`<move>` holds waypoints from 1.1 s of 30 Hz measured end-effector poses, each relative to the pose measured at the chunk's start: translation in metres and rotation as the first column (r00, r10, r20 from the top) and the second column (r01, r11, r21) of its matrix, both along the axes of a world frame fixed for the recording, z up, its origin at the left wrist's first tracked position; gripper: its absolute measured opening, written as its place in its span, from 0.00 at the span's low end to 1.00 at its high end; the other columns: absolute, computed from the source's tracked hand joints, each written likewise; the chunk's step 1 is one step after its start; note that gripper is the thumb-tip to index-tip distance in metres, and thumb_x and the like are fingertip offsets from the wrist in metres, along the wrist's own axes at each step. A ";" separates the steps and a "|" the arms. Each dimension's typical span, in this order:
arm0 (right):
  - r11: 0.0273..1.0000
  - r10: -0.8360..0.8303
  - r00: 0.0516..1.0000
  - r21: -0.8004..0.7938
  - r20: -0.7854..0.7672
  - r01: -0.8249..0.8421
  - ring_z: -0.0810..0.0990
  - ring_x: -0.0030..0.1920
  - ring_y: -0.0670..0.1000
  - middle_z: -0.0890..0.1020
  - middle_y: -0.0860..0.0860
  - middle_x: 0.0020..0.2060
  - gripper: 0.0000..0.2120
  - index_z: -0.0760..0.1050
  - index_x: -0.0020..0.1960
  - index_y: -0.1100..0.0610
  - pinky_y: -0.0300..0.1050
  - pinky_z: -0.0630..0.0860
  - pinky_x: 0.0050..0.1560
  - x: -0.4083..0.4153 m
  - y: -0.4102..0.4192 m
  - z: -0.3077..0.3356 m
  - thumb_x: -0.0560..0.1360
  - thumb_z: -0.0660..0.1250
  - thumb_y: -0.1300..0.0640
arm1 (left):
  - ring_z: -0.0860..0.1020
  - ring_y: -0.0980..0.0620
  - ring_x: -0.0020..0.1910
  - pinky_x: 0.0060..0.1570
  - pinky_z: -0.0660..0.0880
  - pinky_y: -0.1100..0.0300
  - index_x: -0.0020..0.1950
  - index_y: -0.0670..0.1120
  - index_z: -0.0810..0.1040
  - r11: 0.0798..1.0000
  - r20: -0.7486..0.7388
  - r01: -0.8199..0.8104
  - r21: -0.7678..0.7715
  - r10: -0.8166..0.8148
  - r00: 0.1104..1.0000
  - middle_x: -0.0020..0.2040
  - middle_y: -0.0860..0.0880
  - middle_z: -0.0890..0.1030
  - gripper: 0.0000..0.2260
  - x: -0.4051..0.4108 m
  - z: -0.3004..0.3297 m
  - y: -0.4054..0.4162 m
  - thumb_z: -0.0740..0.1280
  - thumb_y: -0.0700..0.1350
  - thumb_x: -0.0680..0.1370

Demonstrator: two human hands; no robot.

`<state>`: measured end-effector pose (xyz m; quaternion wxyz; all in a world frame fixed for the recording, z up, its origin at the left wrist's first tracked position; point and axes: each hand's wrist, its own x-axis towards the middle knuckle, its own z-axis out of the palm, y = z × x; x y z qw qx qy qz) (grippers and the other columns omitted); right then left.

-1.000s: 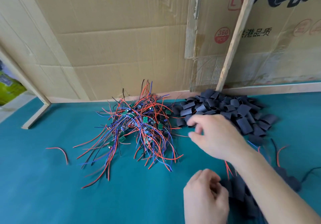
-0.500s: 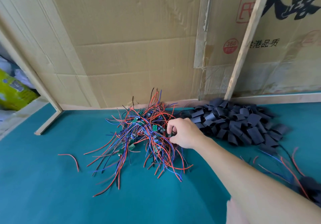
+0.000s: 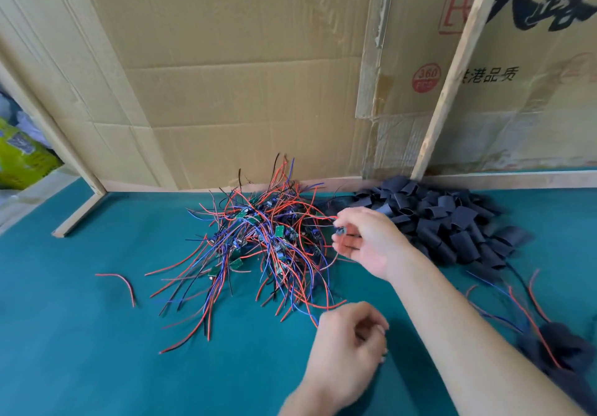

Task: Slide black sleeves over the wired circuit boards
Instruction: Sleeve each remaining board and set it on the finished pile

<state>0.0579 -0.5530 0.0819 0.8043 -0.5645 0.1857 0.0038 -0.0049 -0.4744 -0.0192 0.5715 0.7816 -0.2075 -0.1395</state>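
Observation:
A tangled heap of small green circuit boards with red, blue and black wires [image 3: 258, 238] lies mid-table on the teal mat. To its right sits a pile of flat black sleeves [image 3: 452, 225]. My right hand [image 3: 368, 241] hovers at the heap's right edge, thumb and forefinger pinching a small wired board [image 3: 339, 231] lifted off the heap, its red wire trailing left. My left hand [image 3: 349, 351] is low in front, fingers loosely curled; nothing shows in it.
Sleeved boards with wires [image 3: 555, 351] lie at the right front edge. A loose red wire [image 3: 124, 283] lies left of the heap. Cardboard walls [image 3: 242, 92] and a wooden slat [image 3: 452, 70] close off the back; a wooden strip [image 3: 80, 212] stands at left.
My right hand went from the sleeve pile into the wire heap, then lifted back right pinching one board. My left hand dropped out of view and has come back in front.

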 end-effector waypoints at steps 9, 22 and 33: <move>0.738 -0.097 0.974 0.671 0.203 -0.067 0.81 0.36 0.49 0.81 0.55 0.43 0.25 0.83 0.61 0.66 0.41 0.81 0.37 -0.111 -0.065 -0.016 0.64 0.78 0.65 | 0.83 0.48 0.35 0.37 0.81 0.55 0.50 0.45 0.79 0.940 -0.001 -0.178 -0.291 0.186 0.983 0.40 0.44 0.83 0.09 -0.019 0.005 0.043 0.63 0.32 0.80; 0.986 -0.009 0.998 0.165 0.067 -0.002 0.85 0.39 0.57 0.85 0.60 0.43 0.07 0.81 0.51 0.65 0.48 0.83 0.39 -0.104 -0.042 -0.059 0.78 0.64 0.70 | 0.84 0.48 0.56 0.53 0.81 0.57 0.55 0.52 0.86 0.824 -0.333 -0.256 -0.506 0.087 0.939 0.54 0.47 0.87 0.17 0.002 0.030 -0.018 0.61 0.57 0.80; 0.392 -0.325 0.926 -0.863 0.195 0.319 0.83 0.42 0.48 0.84 0.42 0.37 0.02 0.82 0.41 0.47 0.48 0.78 0.46 -0.095 -0.065 -0.056 0.73 0.72 0.53 | 0.86 0.43 0.47 0.49 0.83 0.54 0.60 0.40 0.78 0.877 -0.284 -0.170 -0.449 0.040 0.958 0.47 0.40 0.87 0.12 0.014 0.024 -0.022 0.55 0.37 0.86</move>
